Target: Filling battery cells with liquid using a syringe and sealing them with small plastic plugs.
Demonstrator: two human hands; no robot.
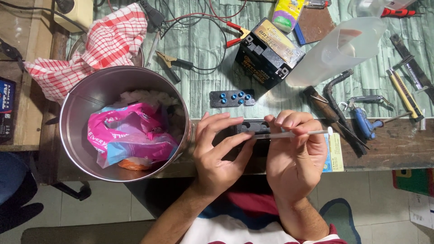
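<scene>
Right hand (pixel 296 156) pinching a thin white syringe (pixel 294 133), held level across the bench edge, plunger end out right, tip toward the left hand. Closed grip, thumb under, fingers over: steady for fine aim.

Left hand (pixel 217 151) fingers spread and resting on a black block (pixel 253 128) at the bench edge, index near the syringe tip; not wrapped around anything, looks like bracing and guiding. Block mostly hidden under both hands, detail unclear.

Just beyond the block: black strip with blue caps (pixel 232 98), laid flat within reach. Further back, black battery (pixel 269 53) tilted on the mat, clip leads (pixel 235 35) beside it, not attached. Clear plastic jug (pixel 337 49) on its side to the right, near the battery.

Left: steel bucket (pixel 72 131) overhanging the bench edge, holding pink wrappers (pixel 131 135) and white wadding, close for scraps. Checked cloth (pixel 97 45) behind it. Hand tools (pixel 361 117) parked right, clear of the work zone.
</scene>
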